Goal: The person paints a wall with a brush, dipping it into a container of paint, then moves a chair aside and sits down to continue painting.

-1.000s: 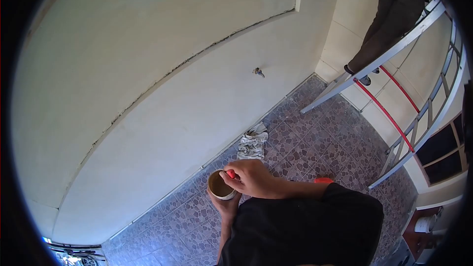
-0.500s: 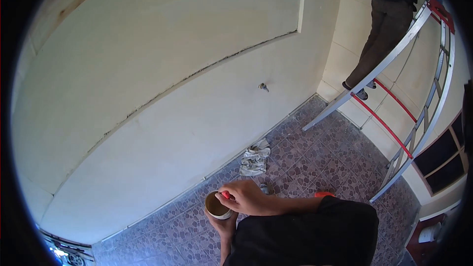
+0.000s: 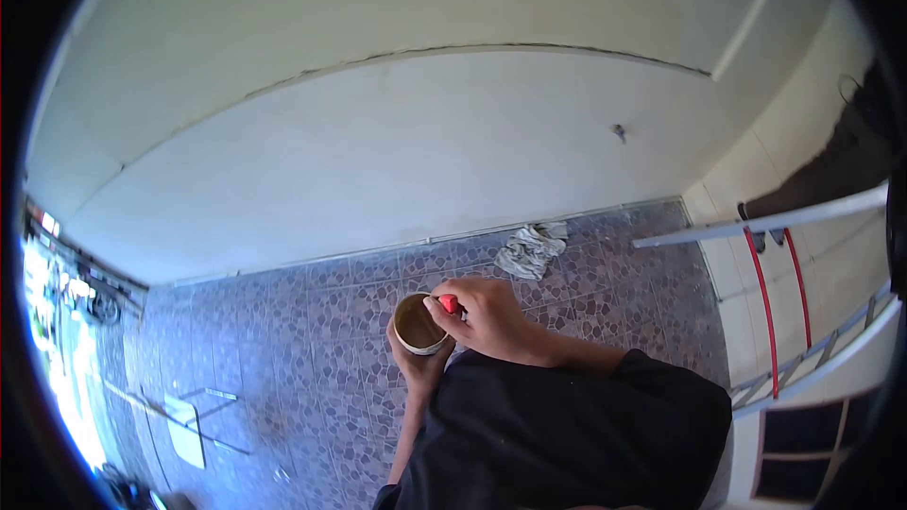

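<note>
My left hand (image 3: 416,362) is wrapped round a small round tub (image 3: 422,348) from below and the side. Its pale rim faces up, and a brownish layer shows inside. Over the tub's right edge, my right hand (image 3: 487,319) grips a tool with a red handle (image 3: 450,303). The handle's end sticks out between thumb and fingers, while the working end points down into the tub, mostly hidden by the hand.
A pale wall (image 3: 359,161) with a tap (image 3: 619,133) rises ahead. On the patterned tile floor (image 3: 312,368) lies a crumpled cloth (image 3: 532,251). A person's leg (image 3: 822,175) shows on a ladder (image 3: 775,227) at right. A metal-framed chair (image 3: 185,430) is at lower left.
My view has swung left, so the ladder and person slide toward the right edge and the chair comes into sight. Both hands keep their holds on the tub and red-handled tool.
</note>
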Action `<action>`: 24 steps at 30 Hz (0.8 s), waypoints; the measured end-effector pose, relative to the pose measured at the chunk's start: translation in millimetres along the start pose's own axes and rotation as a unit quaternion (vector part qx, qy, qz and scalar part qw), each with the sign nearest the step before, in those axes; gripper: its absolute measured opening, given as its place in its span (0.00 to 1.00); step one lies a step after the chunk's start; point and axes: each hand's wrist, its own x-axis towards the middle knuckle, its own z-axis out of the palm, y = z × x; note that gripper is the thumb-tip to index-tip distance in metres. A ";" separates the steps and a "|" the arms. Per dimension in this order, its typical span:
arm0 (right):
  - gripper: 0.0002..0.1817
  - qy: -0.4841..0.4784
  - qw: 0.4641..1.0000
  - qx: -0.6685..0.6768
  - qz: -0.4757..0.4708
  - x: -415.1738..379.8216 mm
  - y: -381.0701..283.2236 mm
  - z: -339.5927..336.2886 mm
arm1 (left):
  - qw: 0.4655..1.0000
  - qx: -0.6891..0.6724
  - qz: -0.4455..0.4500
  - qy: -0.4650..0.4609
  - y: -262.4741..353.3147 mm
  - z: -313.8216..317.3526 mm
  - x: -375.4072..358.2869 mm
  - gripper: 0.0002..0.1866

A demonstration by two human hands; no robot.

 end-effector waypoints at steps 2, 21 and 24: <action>0.09 -0.028 0.999 0.020 -0.029 11.0 -2.7 16.5 | 0.998 0.039 0.003 0.040 -3.4 -17.5 -2.2 0.47; 0.08 -0.256 0.935 0.204 -0.135 160.2 -25.1 212.7 | 0.920 0.206 -0.045 0.329 -21.1 -155.1 72.1 0.49; 0.09 -0.251 0.935 0.214 -0.129 198.5 -22.1 237.2 | 0.909 0.244 -0.029 0.336 -25.2 -175.9 111.0 0.49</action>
